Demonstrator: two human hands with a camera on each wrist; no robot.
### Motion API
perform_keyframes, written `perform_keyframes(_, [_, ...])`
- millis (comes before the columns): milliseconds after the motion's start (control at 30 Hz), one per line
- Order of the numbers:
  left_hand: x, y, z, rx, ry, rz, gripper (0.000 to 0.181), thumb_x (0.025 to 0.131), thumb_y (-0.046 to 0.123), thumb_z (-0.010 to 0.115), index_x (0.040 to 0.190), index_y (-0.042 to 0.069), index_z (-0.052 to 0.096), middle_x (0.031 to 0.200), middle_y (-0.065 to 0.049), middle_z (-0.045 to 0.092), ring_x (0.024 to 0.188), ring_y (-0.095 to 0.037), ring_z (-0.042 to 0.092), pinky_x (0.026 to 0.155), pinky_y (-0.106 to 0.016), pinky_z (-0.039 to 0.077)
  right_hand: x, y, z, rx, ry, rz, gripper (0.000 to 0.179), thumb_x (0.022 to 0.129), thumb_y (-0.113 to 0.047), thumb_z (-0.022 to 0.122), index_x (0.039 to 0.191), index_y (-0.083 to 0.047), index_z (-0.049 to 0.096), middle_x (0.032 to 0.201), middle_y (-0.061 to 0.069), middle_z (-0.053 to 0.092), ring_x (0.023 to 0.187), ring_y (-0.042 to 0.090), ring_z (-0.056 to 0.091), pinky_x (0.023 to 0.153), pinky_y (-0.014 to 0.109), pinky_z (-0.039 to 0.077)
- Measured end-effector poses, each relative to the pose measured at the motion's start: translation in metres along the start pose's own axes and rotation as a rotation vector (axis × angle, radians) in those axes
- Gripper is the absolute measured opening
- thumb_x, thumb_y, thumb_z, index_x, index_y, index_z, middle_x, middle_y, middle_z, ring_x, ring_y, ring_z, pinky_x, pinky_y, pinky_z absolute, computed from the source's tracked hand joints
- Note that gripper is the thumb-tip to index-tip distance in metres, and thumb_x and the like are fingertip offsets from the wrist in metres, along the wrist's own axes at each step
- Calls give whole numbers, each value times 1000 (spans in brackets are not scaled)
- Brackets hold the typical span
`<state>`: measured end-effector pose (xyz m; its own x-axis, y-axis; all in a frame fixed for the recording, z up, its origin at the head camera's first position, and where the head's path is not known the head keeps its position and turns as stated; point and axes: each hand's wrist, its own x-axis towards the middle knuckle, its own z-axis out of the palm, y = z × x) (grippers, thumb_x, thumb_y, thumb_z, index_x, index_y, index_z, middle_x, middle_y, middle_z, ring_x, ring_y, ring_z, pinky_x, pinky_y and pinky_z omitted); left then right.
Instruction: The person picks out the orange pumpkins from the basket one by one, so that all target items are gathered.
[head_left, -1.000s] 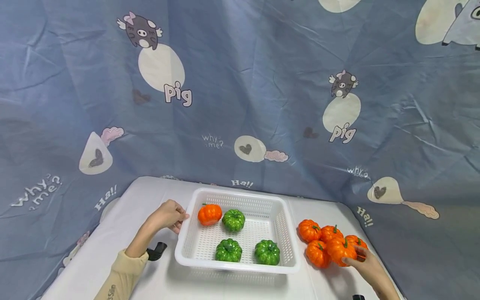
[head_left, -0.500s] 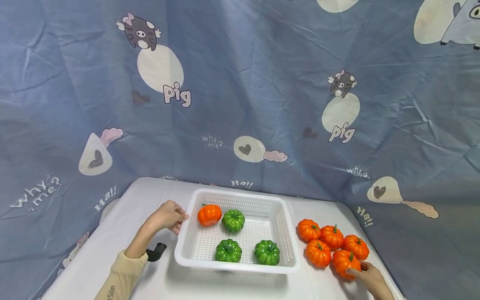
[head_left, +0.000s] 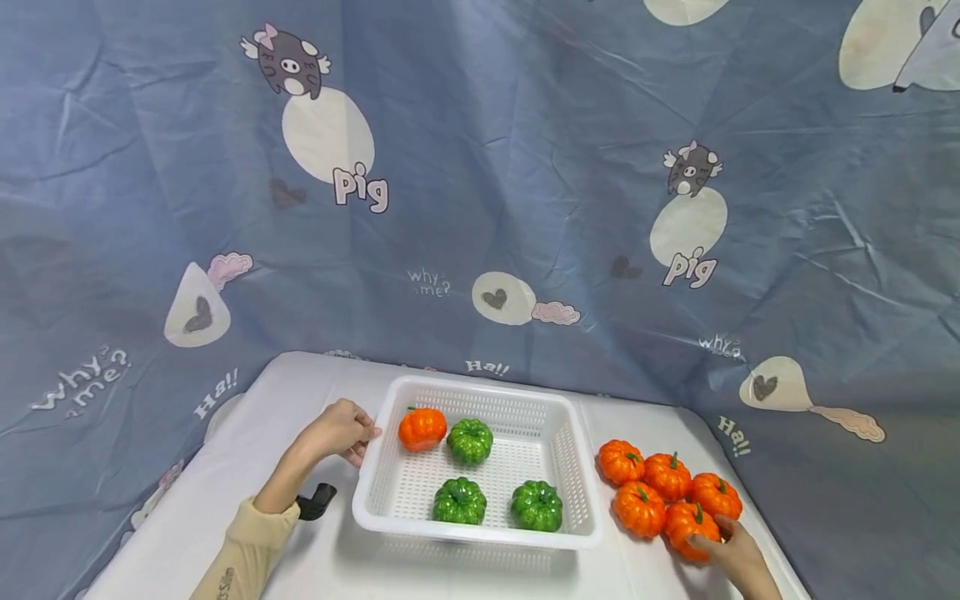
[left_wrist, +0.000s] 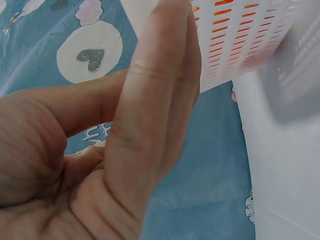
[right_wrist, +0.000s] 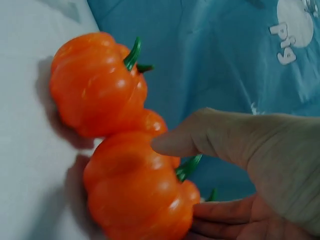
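In the head view, my left hand (head_left: 341,432) pinches the left rim of a white perforated plastic basket (head_left: 480,539). The left wrist view shows that hand's fingers (left_wrist: 150,100) against the basket's outer wall (left_wrist: 235,40). Inside the basket sit one orange pumpkin (head_left: 422,429) and three green pumpkins (head_left: 470,442). At the right, my right hand (head_left: 738,557) is spread loosely at the nearest orange pumpkin (head_left: 686,533), which stands on the table. The right wrist view has its thumb (right_wrist: 175,142) over that pumpkin (right_wrist: 140,190) and its fingers at the stem side, partly hidden.
Several orange pumpkins (head_left: 637,508) stand close together right of the basket on the white-covered table (head_left: 300,392). A blue printed cloth (head_left: 480,208) hangs behind the table. A black strap-like piece (head_left: 317,502) shows by the left wrist.
My right hand has lowered the orange pumpkin from above the others to the table in front, and its fingers have since spread slightly. The left hand and basket have stayed put.
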<state>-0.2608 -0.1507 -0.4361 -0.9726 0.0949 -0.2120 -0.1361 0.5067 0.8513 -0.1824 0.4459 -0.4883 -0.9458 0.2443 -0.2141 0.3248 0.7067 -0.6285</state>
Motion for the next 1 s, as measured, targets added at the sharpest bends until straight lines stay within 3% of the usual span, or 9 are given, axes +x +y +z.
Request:
perform_keyframes(100, [-1,0,0,1,0,3,14,92,4,61,96,-9,64,70,-14,63,53,-18,63,52,-33,61,-2,-11,-3,10,22,-15,90,87,-32,68,136,25,20,139,47,25,128,60,28,109,63,33])
perform_keyframes(267, [-1,-2,0,3,-6,6,16,92,4,61,98,-11,65,70,-15,63,53,-18,63,52,-33,60,-7,-47,-6,40,50,-23,96,86,-46,68,141,19,22,142,42,28,132,54,30,111,60,32])
perform_keyframes(367, [0,-1,-1,4,-9,4,17,92,5,61,99,-11,65,69,-15,64,53,-17,64,52,-32,61,-13,-74,1,74,73,-93,92,88,-48,66,143,14,25,145,37,31,134,49,33,113,57,33])
perform_keyframes(667, [2,-1,-1,8,-14,6,19,93,5,61,100,-11,65,70,-15,65,54,-17,65,53,-31,61,-32,-154,46,176,41,-358,67,88,-26,72,137,7,41,138,27,49,129,40,47,111,50,40])
perform_keyframes(800, [3,-1,1,12,-2,6,16,92,5,62,98,-10,66,69,-14,65,52,-17,64,52,-31,60,-35,-183,69,239,11,-439,59,85,-15,73,133,6,46,135,25,52,128,40,49,112,50,39])
perform_keyframes(1000, [3,0,0,17,-1,-1,16,92,5,62,97,-9,66,68,-14,65,50,-17,64,52,-31,60,-27,-223,95,202,-40,-538,57,82,-17,75,129,5,52,129,22,58,123,37,54,108,47,44])
